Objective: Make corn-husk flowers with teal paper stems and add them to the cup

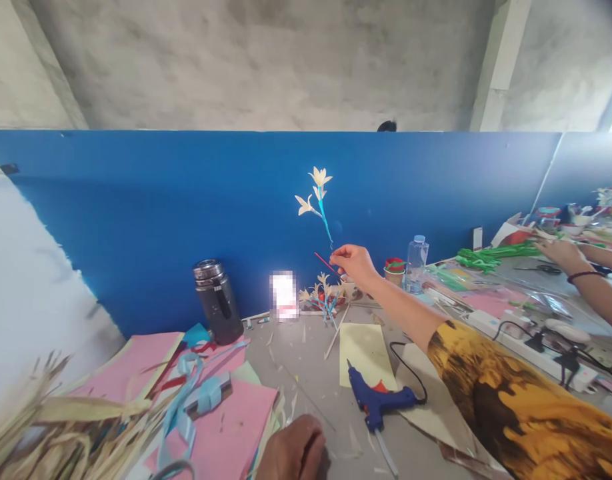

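My right hand [353, 261], arm stretched forward, pinches the thin wire end of an artificial flower stem [325, 217]. Its stem is wrapped in light blue and branches into several cream blossoms, held upright before the blue partition. A thin red stick [326, 262] shows beside the fingertips; I cannot tell whether they touch it. My left hand [293, 450] is curled closed low over the table's front, and its inside is hidden. Behind and below the right hand, more cream flowers with blue stems [326, 300] stand near a paper cup [351, 288].
A blue glue gun [379, 397] lies by yellow paper [363, 340]. On the left are a dark thermos [217, 303], pink sheets [231, 427], blue ribbon [186, 387] and dried husks [86, 427]. A bottle [417, 263], power strip [531, 343] and another person's hands [561, 253] are right.
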Motion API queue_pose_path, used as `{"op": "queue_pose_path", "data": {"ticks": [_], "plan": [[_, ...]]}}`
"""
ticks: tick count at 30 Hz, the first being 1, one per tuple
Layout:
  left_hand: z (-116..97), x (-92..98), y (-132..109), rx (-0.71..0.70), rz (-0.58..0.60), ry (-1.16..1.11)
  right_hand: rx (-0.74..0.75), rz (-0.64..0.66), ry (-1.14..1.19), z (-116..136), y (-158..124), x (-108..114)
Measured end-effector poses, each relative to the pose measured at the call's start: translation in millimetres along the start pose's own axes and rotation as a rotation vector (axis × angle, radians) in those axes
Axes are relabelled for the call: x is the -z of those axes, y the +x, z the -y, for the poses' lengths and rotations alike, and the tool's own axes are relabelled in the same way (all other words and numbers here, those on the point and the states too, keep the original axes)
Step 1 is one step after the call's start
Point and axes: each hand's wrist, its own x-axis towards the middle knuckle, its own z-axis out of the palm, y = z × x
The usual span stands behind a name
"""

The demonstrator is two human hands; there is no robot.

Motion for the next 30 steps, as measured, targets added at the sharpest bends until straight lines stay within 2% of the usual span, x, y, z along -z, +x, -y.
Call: {"op": "queue_pose_path", "data": {"ticks": [4, 9, 13, 17, 21, 26, 30], "plan": [[-2.1, 7.2, 0.3, -0.046, 0.005, -0.076, -0.159, 0.071, -0.081, -36.7, -15.4, -8.5], [7.3, 0.9, -2.7, -0.030, 0.015, -0.159, -0.388, 0.217, -0.184, -91.1, -42.6, -19.0], [12.9, -5.4, -5.4, 0.011, -0.030, -0.147, -0.491, 0.258, -0.218, -108.7, -46.0, -19.2], [13.2, -5.8, -6.4, -0.004, -0.017, -0.103, -0.511, 0.269, -0.252, -114.4, -43.9, -18.7], [9.5, -0.7, -5.4, 0.007, -0.019, -0.045, -0.470, 0.271, -0.269, -120.9, -42.4, -19.8], [2.3, 7.9, -1.9, -0.005, 0.088, -0.033, -0.416, 0.278, -0.282, -130.5, -40.7, -20.5], [-7.7, 13.4, -0.7, 0.030, 0.106, -0.023, -0.363, 0.249, -0.286, -137.2, -39.7, -24.0]]}}
